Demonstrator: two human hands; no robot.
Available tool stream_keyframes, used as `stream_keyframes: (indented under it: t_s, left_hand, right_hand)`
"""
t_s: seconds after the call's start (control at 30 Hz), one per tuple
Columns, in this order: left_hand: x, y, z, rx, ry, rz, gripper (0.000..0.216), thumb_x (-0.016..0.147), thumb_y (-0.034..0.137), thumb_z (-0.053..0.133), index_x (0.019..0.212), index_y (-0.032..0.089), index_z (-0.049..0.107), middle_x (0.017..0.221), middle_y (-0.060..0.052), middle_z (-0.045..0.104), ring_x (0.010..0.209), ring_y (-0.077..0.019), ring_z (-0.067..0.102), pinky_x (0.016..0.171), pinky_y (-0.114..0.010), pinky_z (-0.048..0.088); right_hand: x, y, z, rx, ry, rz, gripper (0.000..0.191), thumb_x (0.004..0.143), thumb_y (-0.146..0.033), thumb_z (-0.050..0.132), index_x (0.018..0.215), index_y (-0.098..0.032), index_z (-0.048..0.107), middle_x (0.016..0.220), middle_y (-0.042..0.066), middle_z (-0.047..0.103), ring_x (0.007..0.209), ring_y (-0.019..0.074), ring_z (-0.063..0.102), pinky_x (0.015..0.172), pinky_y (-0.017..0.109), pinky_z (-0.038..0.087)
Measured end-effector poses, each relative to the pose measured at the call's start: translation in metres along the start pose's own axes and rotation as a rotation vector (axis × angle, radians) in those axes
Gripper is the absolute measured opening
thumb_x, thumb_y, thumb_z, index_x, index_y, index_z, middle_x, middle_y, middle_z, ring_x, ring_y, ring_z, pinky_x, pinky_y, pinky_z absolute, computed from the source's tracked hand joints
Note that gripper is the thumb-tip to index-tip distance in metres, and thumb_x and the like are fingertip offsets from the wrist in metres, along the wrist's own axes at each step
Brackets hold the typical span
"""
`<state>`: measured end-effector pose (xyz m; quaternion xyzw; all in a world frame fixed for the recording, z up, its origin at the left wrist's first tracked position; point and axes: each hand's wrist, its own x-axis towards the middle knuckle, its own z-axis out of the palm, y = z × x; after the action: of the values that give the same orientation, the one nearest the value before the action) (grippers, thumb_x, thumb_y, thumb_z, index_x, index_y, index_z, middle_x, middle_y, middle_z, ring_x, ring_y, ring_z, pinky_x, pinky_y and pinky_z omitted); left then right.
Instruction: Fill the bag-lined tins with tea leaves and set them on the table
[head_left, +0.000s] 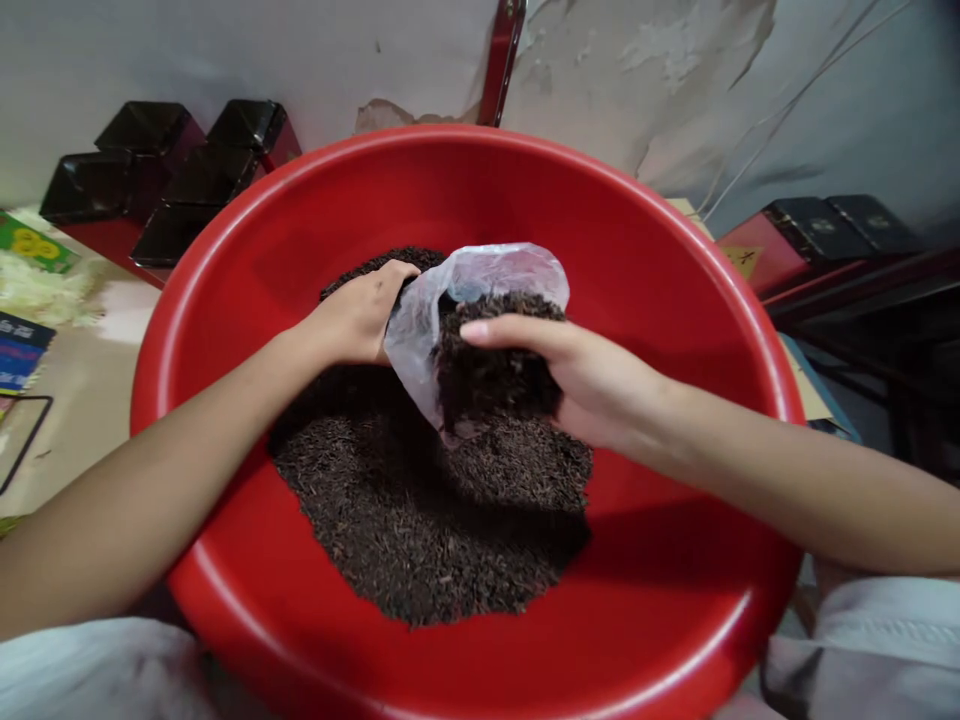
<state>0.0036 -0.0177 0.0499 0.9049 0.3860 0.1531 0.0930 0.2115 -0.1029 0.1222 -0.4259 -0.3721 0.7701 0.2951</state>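
A big red plastic basin (660,260) fills the view and holds a heap of dark loose tea leaves (420,520). My left hand (356,315) is closed on the edge of a small clear plastic bag (480,275), holding its mouth wide over the heap. My right hand (577,375) is cupped round a handful of the dark leaves (487,375) at the bag's mouth, with the fingers curled under the load. Part of the bag is hidden behind that handful.
Black square boxes (172,170) are stacked against the wall at the back left, and more black-lidded red boxes (825,225) stand at the back right. Printed packets (22,345) lie on the surface at the left. My white-clad knees (885,640) sit under the basin's near rim.
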Motion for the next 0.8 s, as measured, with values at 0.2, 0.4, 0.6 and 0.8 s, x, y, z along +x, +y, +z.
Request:
stream_keyframes:
  t_s: [0.2,0.4,0.6,0.8]
  left_hand:
    - [-0.001,-0.004,-0.003,-0.080,0.016,-0.139,0.082,0.055,0.039,0.073,0.125,0.021,0.034,0.124,-0.011,0.049,0.107,-0.0315,0.057,0.088,-0.040,0.047]
    - [0.001,-0.008,0.001,-0.169,0.092,-0.196,0.085,0.050,0.036,0.078,0.124,0.022,0.037,0.128,-0.009,0.047,0.113,-0.0317,0.052,0.094,-0.043,0.044]
    - [0.002,-0.012,0.006,-0.308,0.139,-0.360,0.089,0.044,0.037,0.082,0.121,0.017,0.043,0.126,-0.013,0.051,0.115,-0.0335,0.050,0.099,-0.050,0.039]
    - [0.002,-0.017,0.013,-0.533,0.246,-0.533,0.093,0.041,0.034,0.082,0.122,0.011,0.042,0.123,-0.018,0.054,0.112,-0.0322,0.054,0.095,-0.049,0.044]
  right_hand:
    - [0.035,-0.013,-0.003,-0.280,-0.007,-0.315,0.037,0.072,-0.032,0.066,0.105,-0.016,0.060,0.104,0.007,0.066,0.107,0.0230,0.058,0.096,0.043,0.045]
    - [0.006,-0.008,-0.009,-0.677,0.090,-0.588,0.028,0.073,-0.032,0.067,0.098,-0.022,0.061,0.115,0.003,0.058,0.115,0.0207,0.051,0.100,0.039,0.040]
    - [-0.011,0.013,-0.040,-0.712,0.423,-0.767,0.025,0.077,-0.037,0.064,0.097,-0.025,0.055,0.105,0.003,0.057,0.098,0.0173,0.056,0.089,0.033,0.046]
    - [0.025,0.003,-0.078,-0.843,0.318,-0.501,0.083,0.057,-0.046,0.077,0.126,-0.020,0.040,0.138,0.014,0.039,0.121,0.0300,0.045,0.102,0.051,0.037]
